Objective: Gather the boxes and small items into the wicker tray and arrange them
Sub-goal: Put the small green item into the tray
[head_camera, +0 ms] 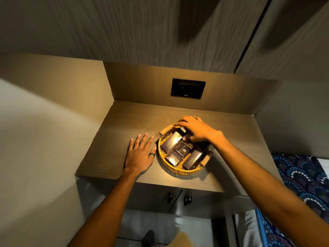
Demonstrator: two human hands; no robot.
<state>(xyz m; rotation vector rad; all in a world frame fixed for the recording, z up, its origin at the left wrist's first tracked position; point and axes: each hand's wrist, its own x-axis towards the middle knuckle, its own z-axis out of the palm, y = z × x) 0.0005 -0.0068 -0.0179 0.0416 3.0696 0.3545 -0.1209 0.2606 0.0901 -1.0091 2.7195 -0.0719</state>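
A round wicker tray [178, 171] with two wooden handles sits on a wooden shelf [124, 125]. Several dark boxes lie inside it: a long one [171, 140] at the upper left, a small square one with a logo [183, 149] in the middle, another [173, 158] at the lower left and a long one [193, 159] on the right. My right hand [195, 129] rests palm down over the tray's far side, fingers on a small dark item there that is mostly hidden. My left hand [140, 152] lies flat on the shelf, fingers spread, thumb touching the tray's left rim.
A black wall socket [187, 89] sits on the back panel above the shelf. Walls close the nook at the left and the back. Cabinet doors with dark handles [187, 197] hang below the shelf's front edge. A blue patterned fabric [302, 175] is at the right.
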